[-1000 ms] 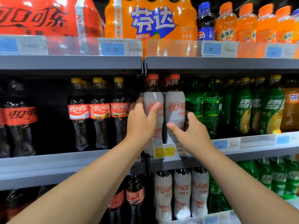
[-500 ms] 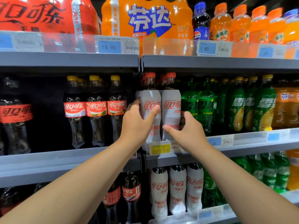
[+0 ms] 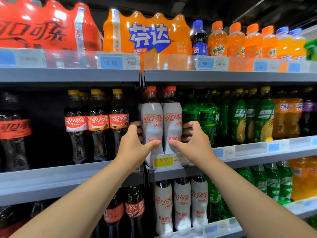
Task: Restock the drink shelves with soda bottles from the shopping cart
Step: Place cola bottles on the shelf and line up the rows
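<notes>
On the top shelf [image 3: 68, 75], from the left, sit a red shrink-wrapped cola pack [image 3: 42, 26], an orange soda pack [image 3: 147, 35], one dark bottle with a blue cap [image 3: 199, 38] and a row of small orange bottles [image 3: 243, 40]. On the middle shelf [image 3: 51, 174], far left, a big dark cola bottle [image 3: 13, 131] stands apart from three dark cola bottles with yellow caps [image 3: 97, 124], with a dark gap between them. Next come the two white-sleeved cola bottles [image 3: 162, 124] with red caps, upright and side by side at the front edge, more of the same behind them. A yellow price tag [image 3: 163, 161] sits on the shelf lip just below. To their right green soda bottles [image 3: 240, 117] press close, then orange ones [image 3: 288, 115]. Lower down stand three more white-sleeved bottles [image 3: 181, 205] and two red-label cola bottles [image 3: 125, 210].

The left hand [image 3: 135, 146] wraps the left white bottle: fingers tuck behind its left side, in the narrow space next to the yellow-capped bottles, and the thumb lies across its front low down. The right hand [image 3: 193, 143] mirrors it on the right white bottle, fingers curled between that bottle and the nearest green one, thumb on the front. Both grips are closed around the pair, thumbs nearly meeting at the seam between the two bottles
</notes>
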